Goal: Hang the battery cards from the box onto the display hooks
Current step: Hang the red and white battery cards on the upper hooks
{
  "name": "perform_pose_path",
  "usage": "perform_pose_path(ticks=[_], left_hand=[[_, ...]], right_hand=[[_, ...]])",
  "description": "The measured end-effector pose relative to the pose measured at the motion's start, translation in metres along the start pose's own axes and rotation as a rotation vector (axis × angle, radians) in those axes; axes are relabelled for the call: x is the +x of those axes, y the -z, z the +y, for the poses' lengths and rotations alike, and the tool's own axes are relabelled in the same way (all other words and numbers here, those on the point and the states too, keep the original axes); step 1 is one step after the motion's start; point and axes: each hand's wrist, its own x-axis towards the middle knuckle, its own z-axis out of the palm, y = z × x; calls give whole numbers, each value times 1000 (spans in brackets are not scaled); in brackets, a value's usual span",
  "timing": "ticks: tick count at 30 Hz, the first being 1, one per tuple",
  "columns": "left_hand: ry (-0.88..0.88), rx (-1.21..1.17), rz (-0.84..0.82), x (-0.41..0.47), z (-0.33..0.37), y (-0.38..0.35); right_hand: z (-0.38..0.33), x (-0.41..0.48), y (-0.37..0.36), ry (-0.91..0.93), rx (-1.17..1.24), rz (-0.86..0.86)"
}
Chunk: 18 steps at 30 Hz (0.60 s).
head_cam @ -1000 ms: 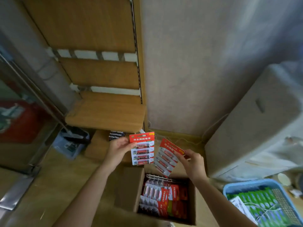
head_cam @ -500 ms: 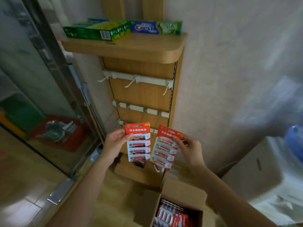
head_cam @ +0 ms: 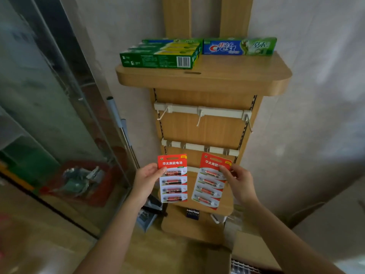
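Battery cards (head_cam: 172, 177) are up in front of the wooden rack (head_cam: 207, 131), one in each of my hands. My left hand (head_cam: 148, 178) holds the left card (head_cam: 172, 186) by its left edge, with the fingers (head_cam: 159, 169) curled onto it. That card stands straight. My right hand (head_cam: 240, 182) pinches the right card (head_cam: 210, 184) near its top right corner, and that card leans a little to the right. The two cards are side by side, close but not touching. Neither card is on a hook yet. A row of white hooks (head_cam: 199, 148) sits just above the card tops, and a second row of hooks (head_cam: 199, 117) is higher up. The box (head_cam: 246, 252) is on the floor at the bottom right. Toothpaste boxes (head_cam: 160, 56) lie on the top shelf (head_cam: 203, 80).
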Motion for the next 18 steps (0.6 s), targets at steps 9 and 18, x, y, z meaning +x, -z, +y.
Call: perform_pose_path(ticks=[9, 18], left_hand=[[67, -20, -100, 79, -13, 59], [23, -110, -101, 124, -1, 68]], right_hand=[[-9, 31, -77, -66, 6, 99], [-26, 66, -89, -33, 93, 150]])
